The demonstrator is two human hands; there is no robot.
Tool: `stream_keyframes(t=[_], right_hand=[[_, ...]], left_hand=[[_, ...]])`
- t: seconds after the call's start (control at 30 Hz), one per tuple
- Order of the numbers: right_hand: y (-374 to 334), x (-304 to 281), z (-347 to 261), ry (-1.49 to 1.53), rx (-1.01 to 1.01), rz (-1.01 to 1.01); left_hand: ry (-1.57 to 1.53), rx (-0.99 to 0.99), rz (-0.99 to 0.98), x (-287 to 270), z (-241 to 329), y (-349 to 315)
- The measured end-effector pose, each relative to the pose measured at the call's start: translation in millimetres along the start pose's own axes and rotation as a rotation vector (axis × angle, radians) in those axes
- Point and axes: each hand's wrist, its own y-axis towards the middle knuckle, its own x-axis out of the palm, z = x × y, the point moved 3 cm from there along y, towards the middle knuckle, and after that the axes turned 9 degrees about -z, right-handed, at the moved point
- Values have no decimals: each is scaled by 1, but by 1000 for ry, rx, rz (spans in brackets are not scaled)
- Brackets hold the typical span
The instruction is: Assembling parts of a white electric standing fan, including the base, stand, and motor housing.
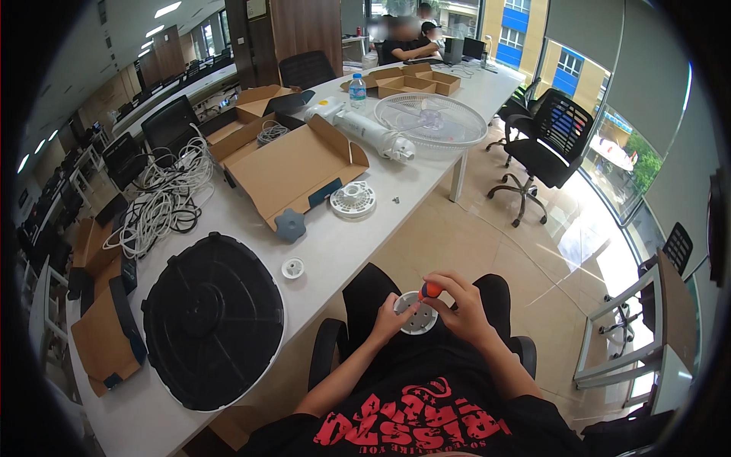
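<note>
Over my lap, my left hand (387,321) grips the rim of a white round plastic part (419,324) with small holes in its face. My right hand (463,311) is closed around the orange-and-dark handle of a screwdriver (431,290), held over the part. Its tip is too small to make out, so I cannot tell whether it touches a screw. On the table to the left lie a small white round cap (292,268), a grey lobed knob (290,225), a white slotted round piece (352,199) and some tiny dark bits (396,199).
A large black ribbed disc (209,320) fills the near table. Beyond are an open cardboard box (293,171), tangled cables (171,190), a white fan body (373,135), a fan grille (431,119) and a water bottle (357,90). An office chair (550,137) stands right; people sit at the far end.
</note>
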Motion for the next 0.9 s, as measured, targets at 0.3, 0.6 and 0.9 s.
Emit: stream_keyframes(t=[0.3, 0.6, 0.9], right_hand=[[-1, 6, -5, 30, -44, -68], [-3, 5, -8, 20, -36, -109], [-9, -3, -4, -13, 16, -69]], left_hand=[[-11, -15, 76, -9, 1, -13], [-62, -53, 45, -8, 4, -12], [-76, -76, -30, 3, 1, 1]])
